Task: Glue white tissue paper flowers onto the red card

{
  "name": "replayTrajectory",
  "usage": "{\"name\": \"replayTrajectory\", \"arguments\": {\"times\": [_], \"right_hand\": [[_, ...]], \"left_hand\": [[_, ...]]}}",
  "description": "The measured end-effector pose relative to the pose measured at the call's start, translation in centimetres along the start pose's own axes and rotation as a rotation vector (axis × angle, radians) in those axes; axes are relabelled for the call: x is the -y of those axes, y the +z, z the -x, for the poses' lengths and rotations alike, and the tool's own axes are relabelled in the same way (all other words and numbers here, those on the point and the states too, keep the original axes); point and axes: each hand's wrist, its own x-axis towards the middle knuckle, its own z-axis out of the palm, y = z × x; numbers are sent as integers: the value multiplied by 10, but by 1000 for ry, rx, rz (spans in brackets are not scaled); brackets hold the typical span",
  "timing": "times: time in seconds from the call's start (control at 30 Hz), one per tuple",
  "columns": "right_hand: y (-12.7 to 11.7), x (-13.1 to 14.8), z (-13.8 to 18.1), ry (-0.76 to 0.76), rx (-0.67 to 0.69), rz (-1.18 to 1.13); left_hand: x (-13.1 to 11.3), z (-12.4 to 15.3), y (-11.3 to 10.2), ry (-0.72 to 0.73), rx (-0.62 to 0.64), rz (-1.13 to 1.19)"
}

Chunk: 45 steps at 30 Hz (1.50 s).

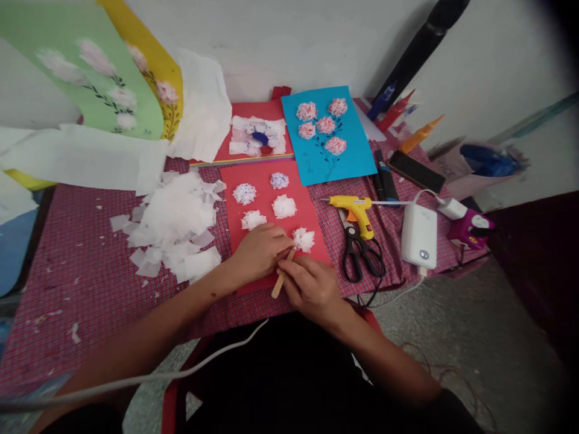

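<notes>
A red sheet (266,175) lies in front of me, bearing several puffs of crumpled white tissue. Two of the puffs are speckled blue, such as the blue-dotted flower (245,193). My right hand (314,286) pinches a flat wooden craft stick (283,277), whose upper end points at the lowest white tissue flower (303,239). Close beside that flower, my left hand (262,250) rests over the sheet with its fingertips pressed together at the stick's upper end. Whatever sits between those fingertips is hidden.
A pile of white tissue squares (176,211) lies to the left. On the right are a yellow glue gun (355,211), black-handled scissors (359,253), a white power bank (419,235) and a phone (416,171). Behind stands a blue flower card (330,132). A white cable (181,375) crosses the foreground.
</notes>
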Motion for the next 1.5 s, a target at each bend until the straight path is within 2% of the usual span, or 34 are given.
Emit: {"name": "replayTrajectory", "arguments": {"times": [0.17,0.4,0.6,0.73,0.93,1.1,1.23,1.5], "right_hand": [[-4,1,-12,30,21,23],[-10,1,-26,128,162,19],[-14,-6,-41,202,179,-14],[-14,-7,-53,240,240,13],[-12,-6,-60,242,270,59],[-18,-7,-60,205,196,89],[-23,-6,-61,196,135,64],[-33,-2,-65,299,91,-96]], "left_hand": [[2,2,-2,-51,-26,81],[6,10,-4,-36,-70,162],[7,13,0,-83,-113,131],[9,17,3,-134,-139,116],[12,22,4,-112,-179,124],[13,24,2,-103,-233,117],[13,24,3,-113,-221,95],[11,24,2,-105,-189,52]]}}
